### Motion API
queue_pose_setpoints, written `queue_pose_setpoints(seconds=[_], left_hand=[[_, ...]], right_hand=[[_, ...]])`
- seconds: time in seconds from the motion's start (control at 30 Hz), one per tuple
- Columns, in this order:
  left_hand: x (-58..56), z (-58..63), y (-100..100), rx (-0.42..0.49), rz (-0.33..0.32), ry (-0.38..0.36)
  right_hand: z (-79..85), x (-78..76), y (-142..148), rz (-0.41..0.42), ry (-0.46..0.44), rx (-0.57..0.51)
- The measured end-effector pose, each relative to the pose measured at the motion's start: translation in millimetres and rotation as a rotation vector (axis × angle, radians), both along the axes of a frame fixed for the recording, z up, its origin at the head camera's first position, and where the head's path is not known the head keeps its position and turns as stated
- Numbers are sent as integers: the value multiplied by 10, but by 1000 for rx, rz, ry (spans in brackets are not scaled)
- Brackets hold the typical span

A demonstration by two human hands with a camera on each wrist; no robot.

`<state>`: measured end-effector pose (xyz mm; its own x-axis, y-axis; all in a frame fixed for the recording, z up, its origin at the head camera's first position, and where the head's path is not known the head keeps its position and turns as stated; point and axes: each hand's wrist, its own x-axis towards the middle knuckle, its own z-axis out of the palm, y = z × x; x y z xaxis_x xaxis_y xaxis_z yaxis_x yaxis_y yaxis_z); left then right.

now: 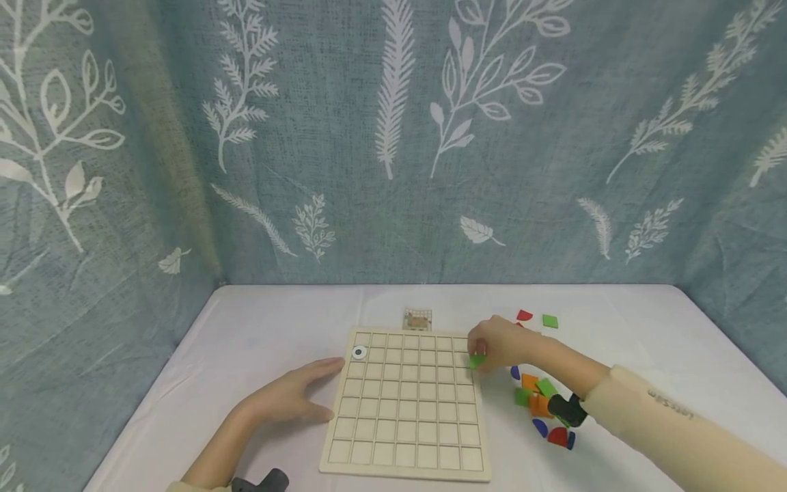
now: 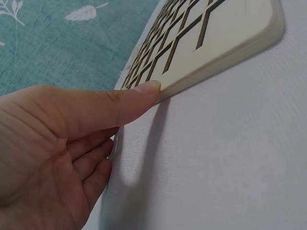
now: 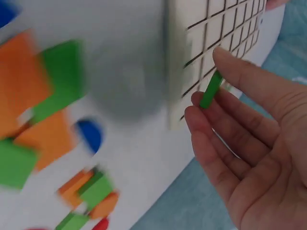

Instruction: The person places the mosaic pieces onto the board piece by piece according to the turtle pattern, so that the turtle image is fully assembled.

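A pale wooden grid board (image 1: 406, 403) lies on the table, with a white disc with a dark centre (image 1: 359, 352) near its far left corner. My right hand (image 1: 501, 343) pinches a green square tile (image 3: 211, 90) between thumb and fingers, over the board's right edge near the far corner. At the left edge rests my left hand (image 1: 292, 395), its fingers relaxed and thumb (image 2: 144, 91) touching the rim in the left wrist view. Beneath the right forearm lie loose coloured pieces, among them an orange tile (image 1: 530, 383) and a red quarter-round piece (image 1: 558, 437).
A small patterned card (image 1: 417, 319) lies just beyond the board's far edge. Farther back on the right are a green square (image 1: 550, 321) and a red piece (image 1: 525, 315). A leaf-print curtain (image 1: 369, 137) closes off the back of the white table (image 1: 277, 314).
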<state>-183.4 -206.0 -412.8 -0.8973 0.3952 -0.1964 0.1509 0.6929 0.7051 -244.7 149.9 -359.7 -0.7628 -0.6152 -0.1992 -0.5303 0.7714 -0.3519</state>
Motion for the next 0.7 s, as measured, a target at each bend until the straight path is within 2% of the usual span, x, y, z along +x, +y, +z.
queue_pose_setpoints(seconds=[0.2,0.5,0.7], left_hand=[[-29,-23,4,-8,-4,11],[-46,-46,-3,-9,-20,21],[-26,-46,-24,5,-19,11]], right_hand=[[10,-51,-347,80,42,-34],[-39,-122,-781,52,7,-35],[-65,-111,-1050,41,31,-89]])
